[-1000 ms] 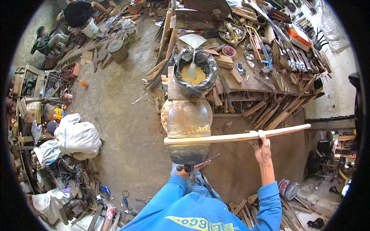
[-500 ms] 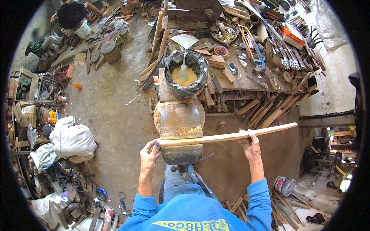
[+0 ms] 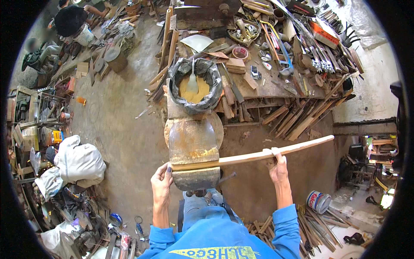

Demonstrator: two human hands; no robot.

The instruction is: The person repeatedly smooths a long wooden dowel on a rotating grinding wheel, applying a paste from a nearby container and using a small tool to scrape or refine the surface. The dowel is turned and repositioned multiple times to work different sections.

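Note:
A long, slightly bowed wooden strip lies across a machine with a worn metal cover. Its left part sits low in the gap between that cover and a dark rounded front piece. At the strip's left end, my left hand pinches it with thumb and fingers, close beside the cover. Farther right, my right hand grips the strip, thumb on the near side and fingers partly hidden beneath. The strip's right end sticks out freely past that hand.
Behind the cover stands a black-lined bucket of tan powder with a pale scoop-like tool in it. A cluttered workbench fills the far right. A white sack lies at left. Another person sits far left.
The strip's left part has gone from lying over the front piece down into the gap by the cover. Both hands still hold it. The whole view has shifted slightly.

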